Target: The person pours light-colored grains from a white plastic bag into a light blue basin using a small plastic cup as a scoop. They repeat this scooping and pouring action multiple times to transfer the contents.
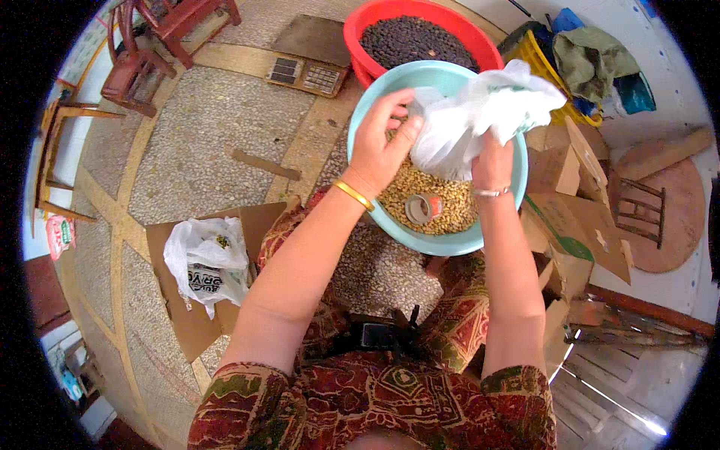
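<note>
My left hand [382,142] and my right hand [491,161] both grip a white plastic bag [480,112] over a light blue basin [442,244]. The left hand pinches the bag's left edge. Lower down on the right, the other hand clutches the bag. Pale yellow beans [420,191] fill the basin's bottom, and a small tin can [421,208] lies on them. A gold bangle sits on my left wrist, a thin bracelet on my right. The basin rests in front of my knees.
A red basin [360,30] of dark beans stands behind the blue one. A weighing scale [306,73] lies on the floor beside it. A white bag [204,259] rests on flat cardboard at left. Cardboard boxes [574,202] crowd the right; wooden chairs [142,60] stand far left.
</note>
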Tool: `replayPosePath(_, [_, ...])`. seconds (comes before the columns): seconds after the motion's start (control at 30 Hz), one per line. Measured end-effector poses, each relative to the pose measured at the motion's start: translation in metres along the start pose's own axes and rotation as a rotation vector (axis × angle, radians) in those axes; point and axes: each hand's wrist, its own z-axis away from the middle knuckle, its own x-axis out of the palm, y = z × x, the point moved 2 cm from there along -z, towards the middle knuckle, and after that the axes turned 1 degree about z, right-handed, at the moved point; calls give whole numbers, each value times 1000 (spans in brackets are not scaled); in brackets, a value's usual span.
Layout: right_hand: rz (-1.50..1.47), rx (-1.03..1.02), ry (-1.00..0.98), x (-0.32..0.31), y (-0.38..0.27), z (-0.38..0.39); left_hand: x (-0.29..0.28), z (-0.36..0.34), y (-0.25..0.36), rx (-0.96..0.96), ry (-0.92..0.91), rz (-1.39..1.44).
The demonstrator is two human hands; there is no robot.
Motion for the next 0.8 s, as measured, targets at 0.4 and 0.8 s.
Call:
replayPosePath(0.4, [-168, -127, 31, 21, -69, -7, -9, -3, -1, -10, 8, -19])
replayPosePath(0.8, [-114, -19, 71, 30, -103, 31, 25, 6, 0, 416, -165, -282])
